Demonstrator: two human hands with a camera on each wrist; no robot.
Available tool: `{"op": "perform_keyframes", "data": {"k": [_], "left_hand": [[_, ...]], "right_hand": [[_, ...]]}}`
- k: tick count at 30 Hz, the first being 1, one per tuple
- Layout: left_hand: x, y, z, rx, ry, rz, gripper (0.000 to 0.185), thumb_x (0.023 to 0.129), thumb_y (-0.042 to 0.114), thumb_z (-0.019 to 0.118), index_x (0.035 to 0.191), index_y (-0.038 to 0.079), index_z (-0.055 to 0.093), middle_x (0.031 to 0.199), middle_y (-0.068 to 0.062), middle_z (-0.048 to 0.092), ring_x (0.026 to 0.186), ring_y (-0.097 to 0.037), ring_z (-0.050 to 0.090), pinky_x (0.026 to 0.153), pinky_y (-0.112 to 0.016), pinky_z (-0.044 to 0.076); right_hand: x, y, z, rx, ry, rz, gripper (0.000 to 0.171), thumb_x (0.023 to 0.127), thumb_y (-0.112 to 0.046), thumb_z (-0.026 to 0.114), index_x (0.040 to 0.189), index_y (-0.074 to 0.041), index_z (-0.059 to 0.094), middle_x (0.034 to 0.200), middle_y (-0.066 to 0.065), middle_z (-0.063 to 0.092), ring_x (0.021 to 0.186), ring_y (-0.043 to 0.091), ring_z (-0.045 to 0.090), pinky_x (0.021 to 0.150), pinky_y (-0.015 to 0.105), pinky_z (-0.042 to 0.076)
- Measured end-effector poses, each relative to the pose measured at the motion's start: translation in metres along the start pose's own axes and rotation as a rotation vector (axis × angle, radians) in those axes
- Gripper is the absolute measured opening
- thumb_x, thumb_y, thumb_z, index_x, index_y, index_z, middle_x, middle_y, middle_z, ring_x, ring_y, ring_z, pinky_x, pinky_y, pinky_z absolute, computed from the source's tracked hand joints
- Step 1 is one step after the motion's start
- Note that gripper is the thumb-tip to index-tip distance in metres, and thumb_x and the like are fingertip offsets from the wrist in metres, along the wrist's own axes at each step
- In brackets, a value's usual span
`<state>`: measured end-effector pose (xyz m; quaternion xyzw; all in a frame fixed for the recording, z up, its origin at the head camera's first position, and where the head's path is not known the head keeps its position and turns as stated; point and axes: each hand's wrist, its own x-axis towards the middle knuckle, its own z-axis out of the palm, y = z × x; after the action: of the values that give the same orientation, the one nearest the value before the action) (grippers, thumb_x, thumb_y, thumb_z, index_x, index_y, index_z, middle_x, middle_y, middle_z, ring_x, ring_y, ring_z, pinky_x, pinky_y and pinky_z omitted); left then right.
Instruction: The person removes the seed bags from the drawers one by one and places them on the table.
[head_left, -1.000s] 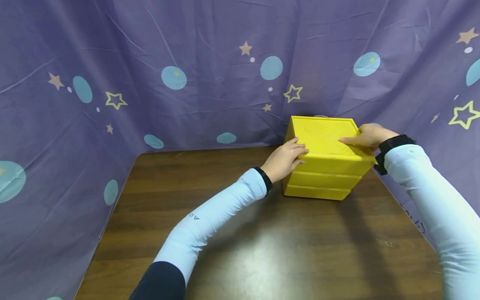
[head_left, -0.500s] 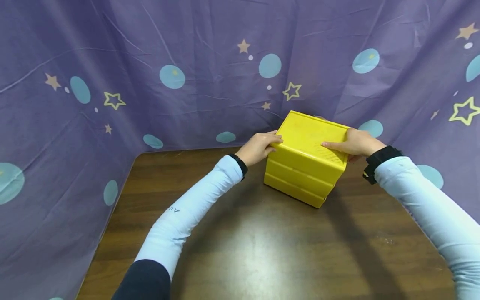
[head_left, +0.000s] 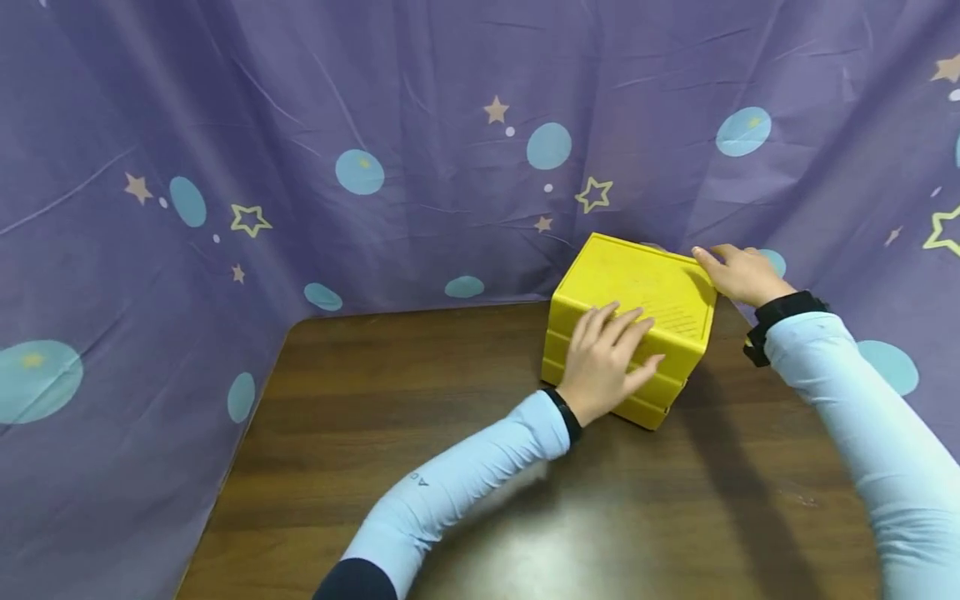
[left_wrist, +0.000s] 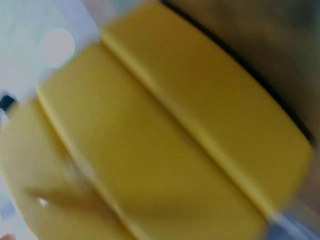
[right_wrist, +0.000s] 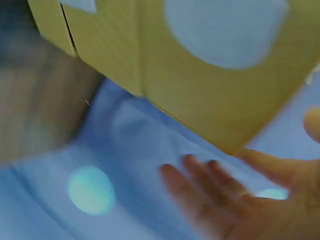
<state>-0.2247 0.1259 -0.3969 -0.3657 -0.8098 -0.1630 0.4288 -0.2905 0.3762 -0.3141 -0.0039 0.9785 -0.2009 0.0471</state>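
A yellow box (head_left: 637,283) with a flat rimmed top and ridged front stands turned at an angle on the wooden table. Before its front face, my left hand (head_left: 603,358) has its fingers spread and straight; whether they touch the box I cannot tell. That ridged face (left_wrist: 165,125) fills the blurred left wrist view. By the far right corner of the top is my right hand (head_left: 742,273), thumb near the rim. In the right wrist view, the fingers of this hand (right_wrist: 260,195) are extended close to a box edge, below a pale round patch (right_wrist: 225,30).
A purple curtain (head_left: 420,150) printed with stars and blue ovals hangs behind the box and along both sides. The brown wooden table (head_left: 360,417) extends to the left of the box and toward me.
The box has been turned from facing me squarely to an angle. My left hand has moved from its left edge to the front, and my right hand has slid to the back right corner.
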Motion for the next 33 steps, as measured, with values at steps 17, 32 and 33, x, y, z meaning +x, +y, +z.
{"op": "perform_keyframes", "data": {"k": [17,32,33], "left_hand": [[0.004,0.058,0.039,0.142,-0.027,-0.101,0.039,0.084,0.054,0.056,0.110,0.026,0.062,0.113,0.003,0.055,0.117,-0.024,0.043,0.105,-0.056,0.022],[0.003,0.050,0.026,0.091,-0.085,-0.143,0.030,0.078,0.045,0.061,0.100,0.026,0.057,0.103,0.003,0.050,0.111,-0.021,0.043,0.105,-0.060,0.016],[0.000,0.048,0.023,0.077,-0.096,-0.136,0.029,0.078,0.044,0.061,0.100,0.026,0.057,0.104,0.003,0.050,0.111,-0.020,0.043,0.105,-0.060,0.016]], "right_hand": [[0.013,0.020,0.031,0.266,0.132,0.013,0.065,0.099,-0.045,0.017,0.137,0.006,0.035,0.131,0.033,0.038,0.115,0.047,0.037,0.092,0.059,0.031],[-0.001,0.016,0.035,0.287,0.141,-0.048,0.064,0.099,-0.047,0.023,0.138,0.001,0.037,0.131,0.030,0.041,0.115,0.043,0.039,0.092,0.058,0.031],[-0.004,0.018,0.038,0.296,0.136,-0.063,0.064,0.099,-0.047,0.024,0.138,0.001,0.037,0.131,0.029,0.041,0.114,0.042,0.040,0.092,0.057,0.032]]}}
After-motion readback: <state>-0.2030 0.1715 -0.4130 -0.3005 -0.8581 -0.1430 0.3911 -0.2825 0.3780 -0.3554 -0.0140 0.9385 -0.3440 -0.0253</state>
